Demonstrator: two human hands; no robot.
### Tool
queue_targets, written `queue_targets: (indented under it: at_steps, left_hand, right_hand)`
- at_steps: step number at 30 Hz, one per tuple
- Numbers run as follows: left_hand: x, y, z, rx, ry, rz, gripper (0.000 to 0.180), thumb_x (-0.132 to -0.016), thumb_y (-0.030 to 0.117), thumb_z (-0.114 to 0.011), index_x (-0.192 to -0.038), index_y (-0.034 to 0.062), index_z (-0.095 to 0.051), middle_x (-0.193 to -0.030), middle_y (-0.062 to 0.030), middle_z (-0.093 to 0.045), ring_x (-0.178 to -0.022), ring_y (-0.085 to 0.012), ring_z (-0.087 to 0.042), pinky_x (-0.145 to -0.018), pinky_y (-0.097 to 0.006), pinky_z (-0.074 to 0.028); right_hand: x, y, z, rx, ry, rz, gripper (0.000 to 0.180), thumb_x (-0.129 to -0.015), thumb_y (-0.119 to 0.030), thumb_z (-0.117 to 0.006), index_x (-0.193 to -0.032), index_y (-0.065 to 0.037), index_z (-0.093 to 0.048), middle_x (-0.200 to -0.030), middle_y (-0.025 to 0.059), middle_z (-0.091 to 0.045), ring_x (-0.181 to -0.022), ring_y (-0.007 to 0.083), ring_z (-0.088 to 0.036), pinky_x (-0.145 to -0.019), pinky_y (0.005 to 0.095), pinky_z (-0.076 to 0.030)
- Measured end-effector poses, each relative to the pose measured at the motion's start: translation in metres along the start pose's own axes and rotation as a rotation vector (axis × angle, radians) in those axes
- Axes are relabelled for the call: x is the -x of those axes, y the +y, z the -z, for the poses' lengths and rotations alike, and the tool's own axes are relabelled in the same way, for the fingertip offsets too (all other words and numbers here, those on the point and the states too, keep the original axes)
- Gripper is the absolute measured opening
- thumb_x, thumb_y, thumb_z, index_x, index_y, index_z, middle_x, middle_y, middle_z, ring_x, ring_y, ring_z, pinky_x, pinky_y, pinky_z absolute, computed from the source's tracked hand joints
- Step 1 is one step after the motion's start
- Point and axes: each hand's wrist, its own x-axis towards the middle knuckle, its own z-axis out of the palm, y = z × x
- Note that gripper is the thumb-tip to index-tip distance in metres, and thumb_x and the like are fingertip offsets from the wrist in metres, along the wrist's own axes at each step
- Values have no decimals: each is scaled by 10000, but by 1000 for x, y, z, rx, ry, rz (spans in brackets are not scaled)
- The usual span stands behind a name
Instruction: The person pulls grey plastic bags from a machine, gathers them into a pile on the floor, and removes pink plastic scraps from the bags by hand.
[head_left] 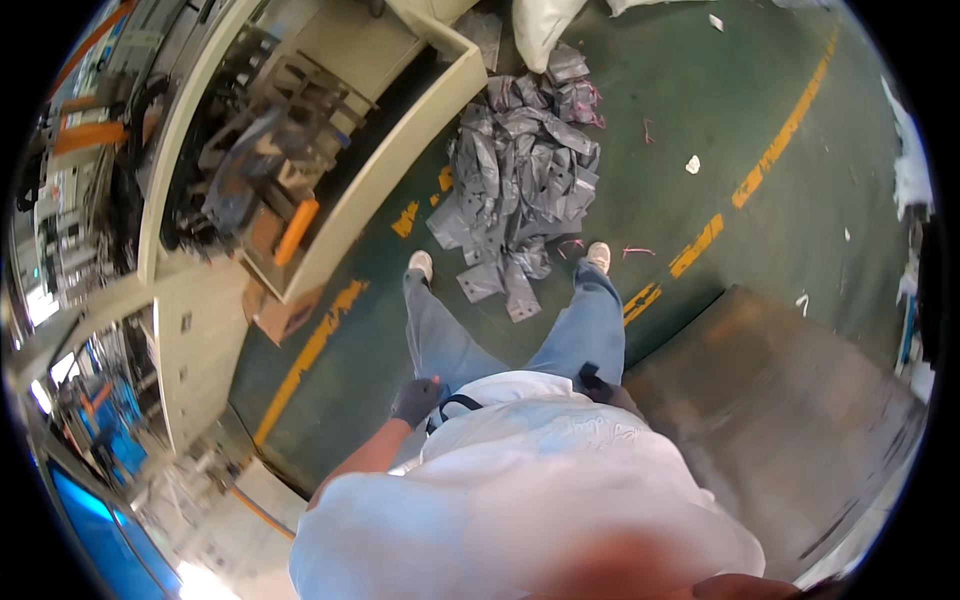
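Observation:
My left hand [414, 402], in a grey glove with a bare fingertip showing, is curled at my left hip beside a black strap [460, 402]. What lies inside its fingers, if anything, is hidden. At my right hip is my right hand [612, 394], also in a dark glove and partly covered by my white shirt. A small black piece [589, 374] juts out by it; I cannot make out whether it is held or part of the glove. In front of my feet a heap of grey plastic bags [525, 165] lies on the floor, apart from both hands.
A cream-coloured bin [385, 165] with metal parts and an orange-handled item [296, 232] stands left. A brown sheet [770, 400] lies right. White sacks [543, 30] rest beyond the heap. Pink ties [638, 250] and yellow lines [697, 246] mark the green floor.

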Motion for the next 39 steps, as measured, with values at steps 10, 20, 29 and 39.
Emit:
queue_targets:
  at_steps: [10, 20, 29, 39]
  left_hand:
    - [114, 109, -170, 377, -110, 183, 406, -891, 434, -475, -848, 85, -677, -753, -166, -631, -715, -316, -603, -673, -399, -448]
    - [32, 175, -323, 628, 274, 163, 317, -858, 381, -500, -801, 96, -626, -769, -173, -628, -723, -361, -609, -631, -458, -461]
    - [-252, 252, -390, 1368, 730, 269, 143, -834, 167, -565, -901, 47, -605, -711, -143, -598, -630, -244, -562, -617, -343, -451]
    - [-531, 264, -356, 1131, 1006, -101, 193, -832, 123, -588, -1001, 34, -562, -850, -116, -601, -759, -269, -586, -699, -357, -462]
  right_hand:
    - [-4, 85, 173, 388, -228, 55, 369, -865, -413, -558, -1000, -82, -649, -889, 168, -650, -835, 313, -623, -749, 371, -466]
    - [-199, 10, 244, 501, -167, 484, 168, -867, -150, -520, -996, -42, -530, -725, 101, -550, -684, 196, -543, -655, 332, -450]
    - [-613, -79, 154, 847, 528, 352, 675, -705, -245, -674, -1240, -29, -323, -1184, 244, -485, -1068, 425, -508, -881, 445, -441]
    - [-761, -130, 309, 686, 504, 537, 507, -821, -81, -528, -1319, -51, -439, -1209, 180, -544, -1102, 262, -542, -934, 308, -420]
